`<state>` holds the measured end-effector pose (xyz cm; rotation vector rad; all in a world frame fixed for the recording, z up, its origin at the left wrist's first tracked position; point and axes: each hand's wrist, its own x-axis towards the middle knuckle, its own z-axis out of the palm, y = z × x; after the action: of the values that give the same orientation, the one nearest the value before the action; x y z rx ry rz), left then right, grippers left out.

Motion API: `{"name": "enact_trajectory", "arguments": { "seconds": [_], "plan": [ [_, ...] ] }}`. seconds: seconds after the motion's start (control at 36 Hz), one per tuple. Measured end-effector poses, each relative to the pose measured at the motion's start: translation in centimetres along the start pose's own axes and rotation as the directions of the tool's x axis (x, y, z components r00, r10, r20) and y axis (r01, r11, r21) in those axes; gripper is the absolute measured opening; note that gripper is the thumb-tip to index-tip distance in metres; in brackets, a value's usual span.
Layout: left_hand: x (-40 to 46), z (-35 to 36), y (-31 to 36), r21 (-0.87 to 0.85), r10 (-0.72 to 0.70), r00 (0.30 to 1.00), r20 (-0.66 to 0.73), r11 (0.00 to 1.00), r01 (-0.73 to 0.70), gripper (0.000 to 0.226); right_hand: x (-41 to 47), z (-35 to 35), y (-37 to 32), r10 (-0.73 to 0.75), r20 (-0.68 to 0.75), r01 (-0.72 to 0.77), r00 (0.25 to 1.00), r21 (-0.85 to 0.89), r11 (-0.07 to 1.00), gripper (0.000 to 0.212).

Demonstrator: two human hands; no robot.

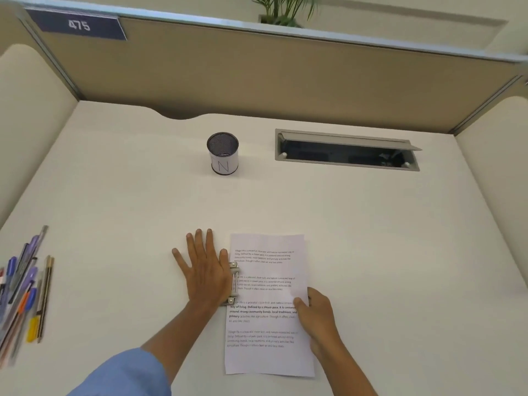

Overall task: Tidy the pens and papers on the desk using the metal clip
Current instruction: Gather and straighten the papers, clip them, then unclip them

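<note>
A stack of printed white papers (268, 304) lies on the desk in front of me. A metal clip (233, 284) sits on the middle of its left edge. My left hand (204, 270) lies flat on the desk, fingers spread, its edge against the clip. My right hand (315, 315) rests on the papers' right edge, thumb on top of the sheet. Several pens and pencils (24, 292) lie loose at the desk's left edge. A black mesh pen cup (223, 153) with a white label stands upright at the back.
A grey cable hatch (347, 150) with its lid raised is set into the desk at the back right. Beige partition walls (257, 75) enclose the desk on three sides.
</note>
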<state>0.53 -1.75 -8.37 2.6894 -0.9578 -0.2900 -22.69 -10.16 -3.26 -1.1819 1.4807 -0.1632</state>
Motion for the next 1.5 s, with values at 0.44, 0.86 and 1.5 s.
{"name": "enact_trajectory", "arguments": {
  "seconds": [0.44,0.86,1.5],
  "plan": [
    [-0.5,-1.5,1.6,-0.099,-0.091,0.995,0.033,0.991,0.093,0.068,-0.7,-1.0,-0.6,-0.042,-0.017,0.042,0.999,-0.01,0.999,0.028],
    [-3.3,-3.4,3.9,-0.385,0.203,0.933,-0.297,0.869,-0.312,0.066,-3.2,-6.2,-1.3,-0.033,-0.096,0.045,0.995,0.127,0.991,0.03],
    [-5.8,-10.3,15.7,-0.973,0.305,0.945,0.118,0.225,0.049,0.019,-5.7,-12.4,-4.4,-0.491,-0.324,0.587,0.809,0.402,0.703,0.02]
  ]
}}
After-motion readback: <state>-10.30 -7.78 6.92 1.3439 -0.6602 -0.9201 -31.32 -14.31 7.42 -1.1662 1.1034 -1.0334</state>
